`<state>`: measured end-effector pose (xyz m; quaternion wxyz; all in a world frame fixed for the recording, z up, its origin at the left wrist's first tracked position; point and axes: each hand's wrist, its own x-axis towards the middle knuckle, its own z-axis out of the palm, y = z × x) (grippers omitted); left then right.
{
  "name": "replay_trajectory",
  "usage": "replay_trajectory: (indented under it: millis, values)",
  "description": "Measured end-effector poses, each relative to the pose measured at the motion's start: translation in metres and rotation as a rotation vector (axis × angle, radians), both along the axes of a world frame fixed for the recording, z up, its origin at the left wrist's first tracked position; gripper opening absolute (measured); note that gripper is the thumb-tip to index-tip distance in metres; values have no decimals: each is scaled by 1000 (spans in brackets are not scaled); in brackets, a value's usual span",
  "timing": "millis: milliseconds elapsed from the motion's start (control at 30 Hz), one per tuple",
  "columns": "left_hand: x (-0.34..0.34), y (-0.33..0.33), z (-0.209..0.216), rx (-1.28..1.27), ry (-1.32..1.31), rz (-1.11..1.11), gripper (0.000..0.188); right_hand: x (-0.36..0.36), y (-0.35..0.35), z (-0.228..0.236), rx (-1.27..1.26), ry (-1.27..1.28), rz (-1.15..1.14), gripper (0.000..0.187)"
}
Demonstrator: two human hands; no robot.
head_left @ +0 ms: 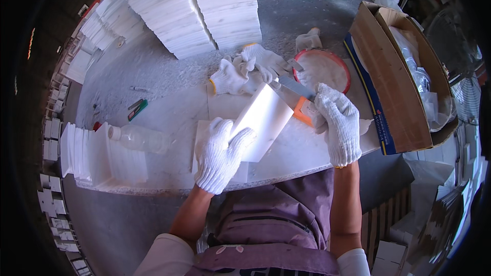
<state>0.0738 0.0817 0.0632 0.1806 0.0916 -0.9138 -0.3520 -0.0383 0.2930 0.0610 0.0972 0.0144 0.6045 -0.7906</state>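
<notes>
My left hand (222,152), in a white knitted glove, grips a smooth white rectangular tile (263,122) by its lower left part. The tile is tilted above the tabletop, bright with reflected light. My right hand (337,117), gloved the same way, is closed on a flat grey scraper-like blade (296,88); its handle is hidden in the fingers. The blade's far end is close to the tile's upper edge, and I cannot tell whether they touch. Under the left hand lie more pale flat pieces (201,135). An orange and white packet (305,112) lies beneath the blade.
Loose white gloves (236,74) and a red-rimmed dish of white powder (325,71) lie beyond. Tall stacks of white tiles (225,10) stand behind. At left are a clear bottle (140,138), a green cutter (138,110) and upright tiles (84,151). A cardboard box (394,71) stands at right.
</notes>
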Motion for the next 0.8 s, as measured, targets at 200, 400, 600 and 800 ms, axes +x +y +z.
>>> replay_trajectory:
  millis: [200, 400, 600, 800]
  values:
    - [1, 4, 10, 129, -70, 23, 27, 9, -5, 15, 86, 20, 15, 31]
    - [1, 0, 5, 75, -81, 17, 28, 14, -13, 25, 157, 68, -6, 31]
    - [2, -1, 4, 80, -53, 18, 27, 15, -15, 27, 210, 119, -1, 31]
    - [3, -3, 7, 134, -97, -27, 29, 15, -17, 24, 251, 179, -7, 32]
